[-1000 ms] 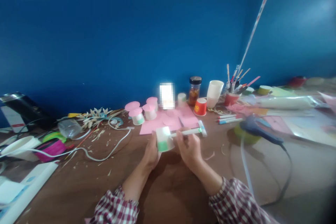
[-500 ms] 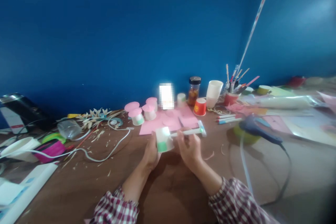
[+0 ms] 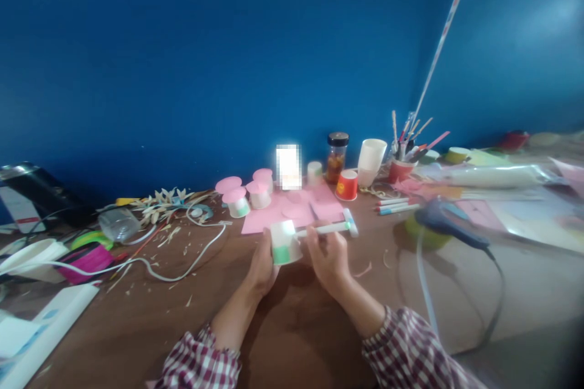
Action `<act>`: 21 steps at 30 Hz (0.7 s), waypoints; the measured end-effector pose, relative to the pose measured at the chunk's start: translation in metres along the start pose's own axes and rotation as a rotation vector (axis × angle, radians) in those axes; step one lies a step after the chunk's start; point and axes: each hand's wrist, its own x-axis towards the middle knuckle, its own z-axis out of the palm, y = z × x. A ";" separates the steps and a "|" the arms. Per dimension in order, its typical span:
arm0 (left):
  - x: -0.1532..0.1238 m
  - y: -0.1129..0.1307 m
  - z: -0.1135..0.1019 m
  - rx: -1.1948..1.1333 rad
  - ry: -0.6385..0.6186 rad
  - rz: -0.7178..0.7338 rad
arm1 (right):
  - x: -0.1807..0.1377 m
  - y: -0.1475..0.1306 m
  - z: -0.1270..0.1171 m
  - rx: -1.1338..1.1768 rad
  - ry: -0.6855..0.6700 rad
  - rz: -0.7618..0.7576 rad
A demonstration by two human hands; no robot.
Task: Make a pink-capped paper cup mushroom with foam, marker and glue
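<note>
I watched thru the head cam. Landmark = the small paper cup (image 3: 285, 243), white w/ a green band, held just above the brown table (image 3: 137, 322), centre of view. Left hand (image 3: 262, 264) was wrapped round the cup's left side, fingers closed on it, prob. to keep it from turning. Right hand (image 3: 329, 255) sat just right of the cup, closed on a white stick-like tool (image 3: 326, 230) w/ a greenish tip; the tool lay roughly level, one end touching the cup's right side, the other pointing away to the right. Looked like it was held low & sideways so its end could meet the cup wall, but blur kept me from telling what the tool was.

Behind the cup: pink paper sheet (image 3: 292, 209) flat on the table, w/ several pink-topped cups (image 3: 246, 191) parked at its far-left edge, likely set aside out of the hands' way. Further back-right of the cup: red cup (image 3: 347, 185), a jar (image 3: 336, 157), a tall white cup (image 3: 370, 161). Right of the cup a blue glue gun (image 3: 449, 225) rested w/ its cord trailing toward me. Left of the cup a white cable (image 3: 182, 264) snaked over scraps.
</note>
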 end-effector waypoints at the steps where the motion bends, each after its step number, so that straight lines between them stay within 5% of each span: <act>1: 0.000 0.000 0.000 -0.001 0.004 0.002 | 0.000 0.000 0.000 0.000 -0.004 0.001; 14: -0.003 0.012 0.005 -0.077 0.140 -0.065 | 0.000 0.004 0.002 0.120 0.069 0.016; 21: -0.002 0.014 -0.003 -0.153 0.031 -0.020 | 0.000 0.004 0.002 0.129 0.042 0.001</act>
